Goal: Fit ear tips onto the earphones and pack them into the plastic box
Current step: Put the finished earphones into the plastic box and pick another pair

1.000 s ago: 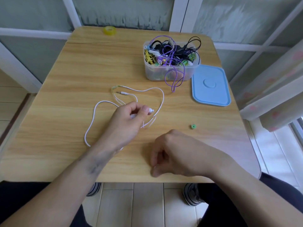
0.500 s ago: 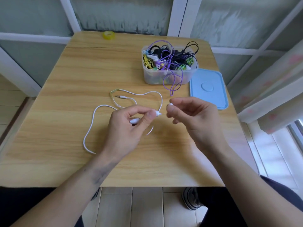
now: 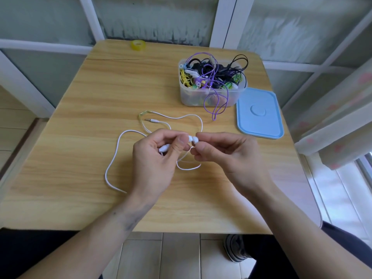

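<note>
At frame centre my right hand (image 3: pixel 227 154) has come across and now pinches what looks like a white ear tip (image 3: pixel 194 139) against the earbud (image 3: pixel 190 138) my left hand (image 3: pixel 157 156) grips, so fitting begins.

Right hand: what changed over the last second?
The right hand rose from resting curled on the table, crossed to the left hand and now pinches a white ear tip against the earbud held there. Left hand's grip, plastic box and lid are unchanged.
</note>
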Available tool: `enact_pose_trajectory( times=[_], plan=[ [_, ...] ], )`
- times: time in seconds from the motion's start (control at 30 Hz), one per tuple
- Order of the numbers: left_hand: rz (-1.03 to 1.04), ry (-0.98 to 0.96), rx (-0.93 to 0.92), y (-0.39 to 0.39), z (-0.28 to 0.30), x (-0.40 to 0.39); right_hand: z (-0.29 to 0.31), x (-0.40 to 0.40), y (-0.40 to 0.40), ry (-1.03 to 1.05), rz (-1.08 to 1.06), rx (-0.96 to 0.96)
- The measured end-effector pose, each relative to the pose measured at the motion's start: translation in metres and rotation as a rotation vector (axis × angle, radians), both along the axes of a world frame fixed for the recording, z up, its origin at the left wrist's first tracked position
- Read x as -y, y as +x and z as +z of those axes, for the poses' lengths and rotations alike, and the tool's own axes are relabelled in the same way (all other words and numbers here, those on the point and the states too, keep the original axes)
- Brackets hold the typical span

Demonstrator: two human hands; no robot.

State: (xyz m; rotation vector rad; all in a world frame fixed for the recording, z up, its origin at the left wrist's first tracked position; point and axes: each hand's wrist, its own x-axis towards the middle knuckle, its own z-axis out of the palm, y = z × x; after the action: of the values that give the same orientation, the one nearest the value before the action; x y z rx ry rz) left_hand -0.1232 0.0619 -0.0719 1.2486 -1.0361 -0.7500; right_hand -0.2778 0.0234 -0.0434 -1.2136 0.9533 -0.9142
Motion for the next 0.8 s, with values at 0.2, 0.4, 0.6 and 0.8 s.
enact_pose_trajectory(
  times=[0.2,0.4,0.6,0.8],
  plan=[
    [-0.094,0.004,-0.093,-0.004,0.002,0.000,-0.004,0.003,-0.001,-0.035,0.028,0.009],
    [-0.124,0.033,-0.096,0.000,0.001,0.001,-0.001,0.008,-0.007,-0.095,0.116,-0.075],
    [-0.153,0.070,-0.111,0.001,0.001,0.003,0.002,0.011,-0.012,-0.103,0.212,-0.082],
    [-0.214,0.107,-0.098,0.003,0.001,0.003,0.000,0.013,-0.012,-0.096,0.237,-0.034]
  ],
)
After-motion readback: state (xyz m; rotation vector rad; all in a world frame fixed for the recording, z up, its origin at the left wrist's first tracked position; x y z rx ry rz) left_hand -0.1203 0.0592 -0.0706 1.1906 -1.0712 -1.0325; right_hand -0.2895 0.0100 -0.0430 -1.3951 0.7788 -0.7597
